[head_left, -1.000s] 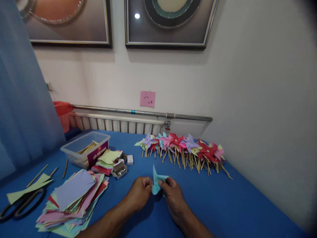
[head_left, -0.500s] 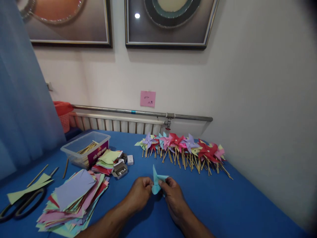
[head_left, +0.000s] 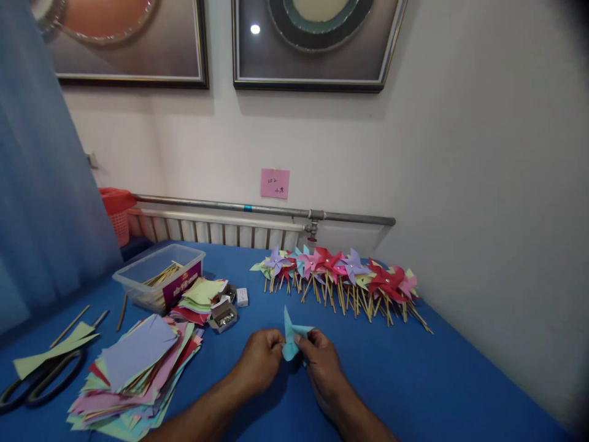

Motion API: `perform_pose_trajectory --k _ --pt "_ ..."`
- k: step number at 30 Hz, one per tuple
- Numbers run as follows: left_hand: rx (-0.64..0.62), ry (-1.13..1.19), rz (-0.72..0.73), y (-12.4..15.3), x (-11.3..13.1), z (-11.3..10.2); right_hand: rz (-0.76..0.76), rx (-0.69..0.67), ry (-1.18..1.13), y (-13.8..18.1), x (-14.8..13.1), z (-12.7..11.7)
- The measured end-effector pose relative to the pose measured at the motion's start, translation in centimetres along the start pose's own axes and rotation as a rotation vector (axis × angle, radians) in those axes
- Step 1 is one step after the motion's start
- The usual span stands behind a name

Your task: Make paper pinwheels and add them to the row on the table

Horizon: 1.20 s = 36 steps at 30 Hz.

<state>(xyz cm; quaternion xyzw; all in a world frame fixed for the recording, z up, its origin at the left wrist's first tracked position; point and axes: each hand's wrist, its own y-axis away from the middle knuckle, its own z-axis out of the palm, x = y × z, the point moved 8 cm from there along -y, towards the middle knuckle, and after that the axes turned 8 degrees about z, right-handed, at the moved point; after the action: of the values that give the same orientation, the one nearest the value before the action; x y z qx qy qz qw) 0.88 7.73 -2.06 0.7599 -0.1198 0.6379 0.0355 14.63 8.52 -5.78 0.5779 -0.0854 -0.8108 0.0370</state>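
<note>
As the right hand pinches a light-blue paper pinwheel between the hands, the left hand curls closed, contents hidden.

The blue counter spreads beneath my fingers. Beyond them, mostly to the right, lies a row of pinwheels. Left of my fingers rest a large paper stack and, farther out, black-handled scissors. Ahead and left of them sit a clear box, a smaller paper stack and a little white box.
</note>
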Motion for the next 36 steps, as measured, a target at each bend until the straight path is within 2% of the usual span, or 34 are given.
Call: perform_pose_trajectory --k 6,11,17,22,27,33,36 --pt "-0.007 0.009 0.012 -0.2 -0.3 0.1 0.001 -0.005 -0.005 -0.1 0.1 0.0" --pt "0.000 0.043 -0.038 -0.2 -1.1 0.2 0.002 0.020 0.000 -0.2 0.2 -0.2" --pt "-0.017 -0.027 0.054 -0.3 -0.3 0.1 0.013 0.025 0.001 -0.2 0.2 -0.2" --pt "-0.013 -0.002 -0.015 -0.4 -1.1 0.2 -0.006 0.038 0.013 -0.3 0.1 -0.3" --pt "-0.027 0.026 0.002 -0.5 -1.0 0.4 0.004 0.034 -0.020 -0.5 0.3 -0.2" --pt "-0.068 0.027 -0.083 -0.3 -1.4 0.6 -0.002 0.049 -0.026 -0.2 -0.4 -0.3" --pt "-0.061 0.004 -0.069 -0.1 -1.0 0.4 0.005 0.046 -0.034 0.1 -0.8 -0.3"
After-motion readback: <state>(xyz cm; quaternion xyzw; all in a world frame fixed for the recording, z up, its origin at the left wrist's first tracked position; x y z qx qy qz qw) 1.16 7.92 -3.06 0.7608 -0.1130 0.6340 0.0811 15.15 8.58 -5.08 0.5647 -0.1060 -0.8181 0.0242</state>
